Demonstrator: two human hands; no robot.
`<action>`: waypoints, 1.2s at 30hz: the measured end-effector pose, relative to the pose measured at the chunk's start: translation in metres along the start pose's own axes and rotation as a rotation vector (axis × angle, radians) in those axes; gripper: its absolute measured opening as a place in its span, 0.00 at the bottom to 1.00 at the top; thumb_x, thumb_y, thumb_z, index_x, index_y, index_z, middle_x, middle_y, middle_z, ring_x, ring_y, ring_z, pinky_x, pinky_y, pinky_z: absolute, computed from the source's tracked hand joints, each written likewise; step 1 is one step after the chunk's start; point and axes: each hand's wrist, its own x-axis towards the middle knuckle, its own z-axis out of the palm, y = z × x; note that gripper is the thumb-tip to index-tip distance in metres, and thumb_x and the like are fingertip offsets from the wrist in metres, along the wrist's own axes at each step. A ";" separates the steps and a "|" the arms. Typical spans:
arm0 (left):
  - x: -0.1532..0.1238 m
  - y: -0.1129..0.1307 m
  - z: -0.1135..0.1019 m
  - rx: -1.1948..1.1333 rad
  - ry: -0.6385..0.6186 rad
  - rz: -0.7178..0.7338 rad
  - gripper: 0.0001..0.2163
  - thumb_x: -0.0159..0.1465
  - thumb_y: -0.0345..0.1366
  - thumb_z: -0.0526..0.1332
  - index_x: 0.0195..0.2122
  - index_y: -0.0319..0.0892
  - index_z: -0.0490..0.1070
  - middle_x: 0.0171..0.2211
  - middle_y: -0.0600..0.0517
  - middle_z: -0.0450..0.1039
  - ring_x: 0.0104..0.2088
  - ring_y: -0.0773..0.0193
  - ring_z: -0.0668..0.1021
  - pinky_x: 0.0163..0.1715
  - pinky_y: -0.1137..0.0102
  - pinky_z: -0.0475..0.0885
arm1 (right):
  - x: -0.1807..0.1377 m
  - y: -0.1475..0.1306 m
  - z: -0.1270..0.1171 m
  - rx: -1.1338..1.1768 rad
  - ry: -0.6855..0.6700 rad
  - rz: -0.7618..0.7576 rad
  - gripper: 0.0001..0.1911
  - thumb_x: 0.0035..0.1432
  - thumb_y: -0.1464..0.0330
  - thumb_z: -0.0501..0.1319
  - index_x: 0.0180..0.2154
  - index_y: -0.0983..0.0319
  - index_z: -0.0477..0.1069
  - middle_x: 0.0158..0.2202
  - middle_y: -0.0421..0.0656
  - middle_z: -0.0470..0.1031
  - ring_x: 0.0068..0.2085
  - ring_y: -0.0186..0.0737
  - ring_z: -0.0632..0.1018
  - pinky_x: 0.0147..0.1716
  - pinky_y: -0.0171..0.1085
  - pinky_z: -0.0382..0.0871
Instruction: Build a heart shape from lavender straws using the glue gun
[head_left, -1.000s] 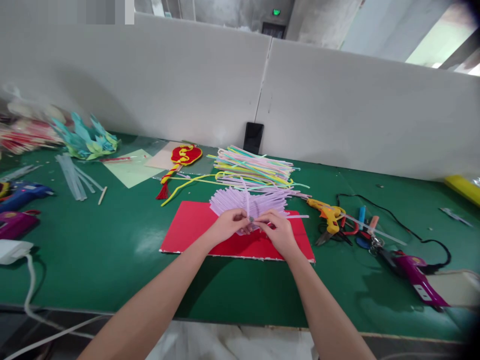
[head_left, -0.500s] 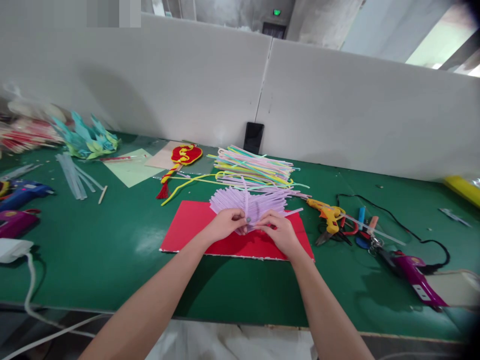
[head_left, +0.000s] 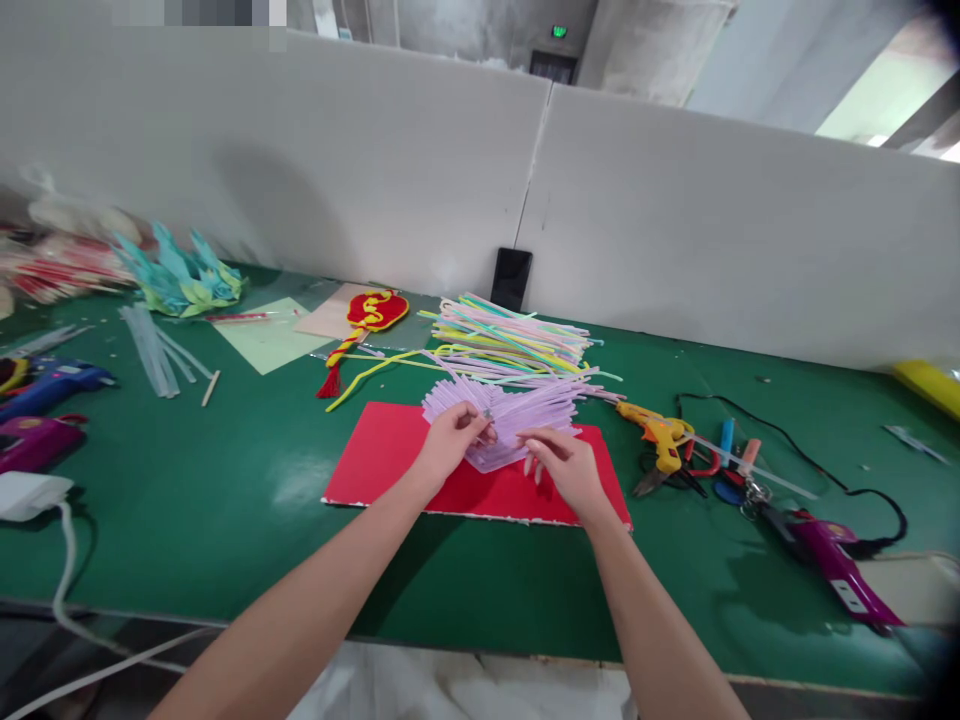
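Note:
Lilac pipe cleaners (head_left: 536,408) lie side by side in a V-shaped fan on a red board (head_left: 375,450). My left hand (head_left: 454,442) is over the left half of the fan, thumb and fingers pinched together on a lilac pipe cleaner that seems to stick out up and to the left. A small grey spot shows at those fingertips; I cannot make out what it is. On the right side my right hand (head_left: 566,468) hovers at the fan's lower edge, fingers loosely bent and apart, with nothing visible in them.
Behind the fan lies a pile of mixed-colour pipe cleaners (head_left: 517,335); a phone (head_left: 511,279) leans on the partition. A yellow glue gun (head_left: 660,430) and a purple tool (head_left: 840,570) are to the right. A red-and-yellow tasselled ornament (head_left: 377,310) lies at back left.
My left hand has lifted slightly up and left with the pipe cleaner, which now tilts left. My right hand has drawn away to the right, its fingers parting.

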 end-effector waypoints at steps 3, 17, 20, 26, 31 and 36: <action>-0.007 0.000 0.009 0.023 -0.067 -0.003 0.15 0.54 0.47 0.63 0.25 0.41 0.64 0.21 0.54 0.74 0.23 0.66 0.76 0.26 0.73 0.70 | 0.002 0.004 0.007 -0.019 0.004 0.108 0.17 0.53 0.55 0.61 0.36 0.61 0.74 0.21 0.39 0.74 0.15 0.33 0.70 0.13 0.32 0.63; -0.006 0.004 0.007 0.071 -0.030 0.036 0.11 0.53 0.42 0.64 0.31 0.39 0.73 0.27 0.51 0.76 0.29 0.62 0.78 0.31 0.70 0.72 | 0.004 0.003 0.012 0.032 -0.008 0.133 0.20 0.51 0.50 0.60 0.29 0.61 0.67 0.19 0.37 0.72 0.15 0.33 0.71 0.12 0.31 0.64; -0.007 0.005 0.008 0.061 -0.029 0.045 0.11 0.52 0.42 0.65 0.31 0.39 0.73 0.28 0.50 0.76 0.30 0.62 0.78 0.32 0.69 0.72 | 0.003 0.003 0.012 0.031 -0.039 0.130 0.18 0.52 0.53 0.62 0.26 0.61 0.67 0.18 0.36 0.71 0.13 0.30 0.68 0.11 0.30 0.61; -0.009 0.011 0.008 0.082 -0.025 0.045 0.09 0.49 0.40 0.67 0.28 0.40 0.74 0.28 0.51 0.77 0.31 0.62 0.77 0.33 0.70 0.72 | 0.003 0.000 0.009 0.086 -0.050 0.130 0.19 0.52 0.52 0.61 0.25 0.61 0.66 0.22 0.38 0.73 0.16 0.29 0.69 0.14 0.31 0.63; -0.008 0.014 0.005 0.050 -0.025 0.038 0.09 0.46 0.39 0.69 0.25 0.41 0.75 0.25 0.53 0.76 0.27 0.64 0.76 0.29 0.71 0.71 | 0.003 -0.002 0.005 0.136 -0.099 0.130 0.18 0.51 0.53 0.63 0.25 0.61 0.67 0.19 0.38 0.72 0.18 0.30 0.69 0.19 0.32 0.65; -0.003 0.020 -0.004 -0.043 0.007 0.065 0.12 0.47 0.43 0.69 0.23 0.39 0.75 0.21 0.52 0.74 0.24 0.65 0.75 0.26 0.71 0.70 | 0.004 0.003 -0.003 0.198 -0.096 0.120 0.16 0.53 0.55 0.62 0.26 0.61 0.69 0.19 0.37 0.71 0.20 0.31 0.70 0.21 0.32 0.65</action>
